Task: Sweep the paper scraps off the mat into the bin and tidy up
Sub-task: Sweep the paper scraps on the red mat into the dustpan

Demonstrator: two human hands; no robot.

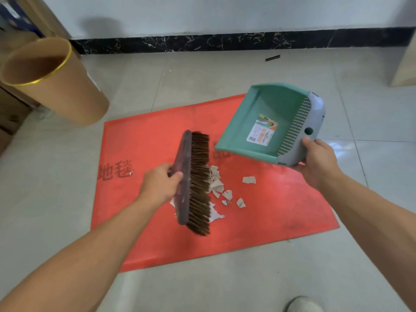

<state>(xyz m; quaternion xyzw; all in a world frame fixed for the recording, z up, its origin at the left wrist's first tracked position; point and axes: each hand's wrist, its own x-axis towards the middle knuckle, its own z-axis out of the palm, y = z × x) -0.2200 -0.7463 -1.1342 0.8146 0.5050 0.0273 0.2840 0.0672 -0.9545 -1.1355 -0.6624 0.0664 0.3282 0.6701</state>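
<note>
A red mat [144, 143] lies on the tiled floor. Several white paper scraps [227, 194] are scattered near its middle, some partly hidden behind the brush. My left hand [159, 184] grips the dark back of a brown-bristled brush [195, 181], held above the mat with its bristles pointing right, over the scraps. My right hand [319, 163] holds the grey rear edge of a green dustpan [270, 122], lifted and tilted above the mat's far right part. The dustpan holds no scraps, only a label. A brown bin [58, 79] with a gold rim stands off the mat at the far left.
A wall with a black marble skirting [225, 42] runs along the back. Cardboard boxes [13, 113] sit behind the bin at the left. A wooden furniture corner [405, 66] is at the right. A small dark strip [272, 58] lies on the tiles. My shoe [304, 305] shows at the bottom.
</note>
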